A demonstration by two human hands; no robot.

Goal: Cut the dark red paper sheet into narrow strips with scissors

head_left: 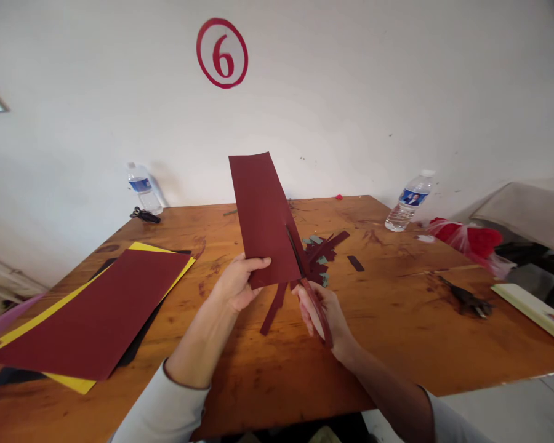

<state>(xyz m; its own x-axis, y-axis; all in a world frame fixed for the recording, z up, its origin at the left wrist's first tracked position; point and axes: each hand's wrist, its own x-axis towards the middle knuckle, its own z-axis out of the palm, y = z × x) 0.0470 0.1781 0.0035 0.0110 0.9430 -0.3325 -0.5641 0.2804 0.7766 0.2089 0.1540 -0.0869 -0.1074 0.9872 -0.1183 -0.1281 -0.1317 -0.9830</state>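
Note:
My left hand (pixel 237 284) pinches the lower left corner of a dark red paper sheet (pixel 262 216), held upright above the wooden table (pixel 268 363). My right hand (pixel 325 314) grips scissors (pixel 311 294) with dark red handles; their blades cut up into the sheet's right side. A narrow strip (pixel 274 307) hangs down from the sheet's lower edge between my hands. Cut dark red strips (pixel 325 246) lie piled on the table just behind the sheet.
A stack of dark red, yellow and black sheets (pixel 92 314) lies at the left. Water bottles stand at the back left (pixel 144 189) and back right (pixel 409 202). Black scissors (pixel 466 299), a red bundle (pixel 466 239) and a pale board (pixel 533 311) are at the right.

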